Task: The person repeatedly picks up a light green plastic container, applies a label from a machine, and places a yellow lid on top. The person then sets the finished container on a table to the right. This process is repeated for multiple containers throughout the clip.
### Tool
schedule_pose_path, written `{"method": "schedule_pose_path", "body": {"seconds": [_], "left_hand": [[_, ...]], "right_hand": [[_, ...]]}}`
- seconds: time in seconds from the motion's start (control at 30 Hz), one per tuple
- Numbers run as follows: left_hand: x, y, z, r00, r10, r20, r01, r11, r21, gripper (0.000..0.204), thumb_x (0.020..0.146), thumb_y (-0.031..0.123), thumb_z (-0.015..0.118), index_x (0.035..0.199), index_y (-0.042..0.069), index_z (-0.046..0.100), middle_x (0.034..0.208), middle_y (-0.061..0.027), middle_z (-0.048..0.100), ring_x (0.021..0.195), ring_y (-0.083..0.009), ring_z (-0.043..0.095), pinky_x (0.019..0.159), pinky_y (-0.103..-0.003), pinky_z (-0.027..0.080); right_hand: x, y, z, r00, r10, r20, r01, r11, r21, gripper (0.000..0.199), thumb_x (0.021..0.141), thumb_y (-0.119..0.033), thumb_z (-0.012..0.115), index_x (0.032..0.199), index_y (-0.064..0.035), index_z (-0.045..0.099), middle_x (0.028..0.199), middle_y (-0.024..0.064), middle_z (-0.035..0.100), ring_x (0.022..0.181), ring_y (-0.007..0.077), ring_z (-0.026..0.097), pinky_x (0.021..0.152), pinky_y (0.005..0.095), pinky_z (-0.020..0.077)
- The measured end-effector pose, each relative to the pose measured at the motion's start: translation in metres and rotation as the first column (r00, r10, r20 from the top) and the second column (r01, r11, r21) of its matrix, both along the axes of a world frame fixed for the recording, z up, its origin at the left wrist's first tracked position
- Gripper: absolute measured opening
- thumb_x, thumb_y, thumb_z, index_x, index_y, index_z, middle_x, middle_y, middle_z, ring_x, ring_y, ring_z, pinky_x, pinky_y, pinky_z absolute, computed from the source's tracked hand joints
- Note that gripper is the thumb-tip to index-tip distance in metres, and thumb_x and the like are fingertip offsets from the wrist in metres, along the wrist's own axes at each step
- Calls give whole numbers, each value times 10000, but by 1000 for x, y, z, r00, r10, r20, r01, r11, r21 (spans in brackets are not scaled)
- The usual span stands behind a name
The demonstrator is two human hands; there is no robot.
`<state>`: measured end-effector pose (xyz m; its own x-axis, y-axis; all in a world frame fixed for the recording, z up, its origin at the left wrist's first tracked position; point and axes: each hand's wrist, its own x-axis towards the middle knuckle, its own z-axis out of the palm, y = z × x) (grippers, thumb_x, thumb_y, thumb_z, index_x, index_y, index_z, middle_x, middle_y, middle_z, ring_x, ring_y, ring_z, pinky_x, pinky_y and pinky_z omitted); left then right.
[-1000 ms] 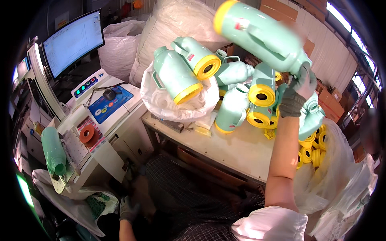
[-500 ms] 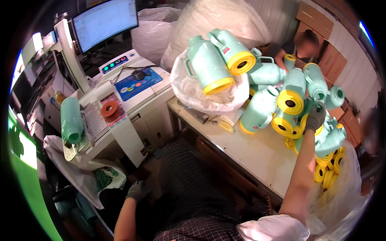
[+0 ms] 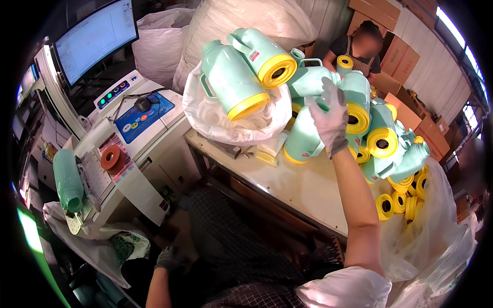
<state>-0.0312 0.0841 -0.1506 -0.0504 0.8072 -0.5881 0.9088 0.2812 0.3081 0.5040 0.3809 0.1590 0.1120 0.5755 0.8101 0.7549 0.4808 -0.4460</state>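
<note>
- Probably light and stiff, a glossy mint-green plastic jug with yellow base (image 3: 302, 134) stands on the pale, smooth surface (image 3: 303, 187).
- Grey-gloved right hand (image 3: 333, 122): grip spread by its mouth, contact unclear.
- Grey-gloved left hand (image 3: 167, 258): grip cannot be told.
- Slick walls may slip; the handle suits better.

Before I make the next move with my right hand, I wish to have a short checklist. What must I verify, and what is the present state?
1. Gloves worn: ok, on the right hand and left hand.
2. Nearest jug standing on its yellow base: ok.
3. Right hand gripping that jug: cannot tell; fingers look extended, and contact is unclear.
4. Left hand empty: cannot tell, it is in shadow.
5. Area behind the jugs free of people: not ok, a co-worker is there.
</note>
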Motion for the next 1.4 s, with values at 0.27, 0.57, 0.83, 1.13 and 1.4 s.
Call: {"method": "schedule_pose_path", "body": {"seconds": [0.27, 0.57, 0.83, 1.13, 1.4], "left_hand": [[-13, 1, -32, 992, 117, 36, -121, 985, 122, 696, 929, 617, 667, 1338, 54, 667, 1306, -225, 693, 1244, -430, 647, 1050, -523, 515], [-107, -2, -143, 873, -485, -47, 488, 870, 68, 614, 1016, 552, 607, 1401, 74, 636, 1449, -240, 616, 1329, -374, 602, 1099, -492, 491], [6, 34, -50, 980, 191, 62, -157, 920, -359, 654, 1005, 437, 680, 1535, 114, 474, 1541, -204, 554, 1323, -404, 608, 1050, -491, 533], [-7, 12, -34, 980, -110, -164, 95, 991, -94, 670, 926, 636, 625, 1288, 74, 680, 1344, -248, 683, 1282, -438, 640, 1062, -541, 521], [-12, -7, -29, 994, 26, -110, -35, 996, -82, 692, 872, 649, 673, 1282, 92, 705, 1371, -221, 676, 1300, -411, 633, 1086, -505, 511]], "right_hand": [[-57, 151, 46, 593, -163, 789, 346, 936, -67, 802, 958, -33, 584, 1656, -372, 387, 1672, 152, 408, 1441, 405, 505, 1211, 506, 420], [81, 44, 81, 911, -327, 253, 241, 918, 315, 863, 828, -210, 831, 1600, -166, 447, 1492, 190, 573, 1249, 425, 628, 1053, 483, 531], [382, -106, 73, 441, -894, 81, 897, 442, -5, 869, 932, -193, 780, 1678, -198, 334, 1591, 198, 507, 1405, 382, 570, 1147, 460, 488], [340, -80, 44, 345, -908, 238, 818, 415, 398, 787, 899, -275, 793, 1593, -120, 454, 1555, 182, 531, 1405, 412, 506, 1143, 529, 445], [-44, 11, 8, 755, 198, 625, -181, 979, -92, 873, 839, -166, 789, 1630, -301, 446, 1700, 171, 307, 1501, 473, 383, 1230, 595, 383]]}}
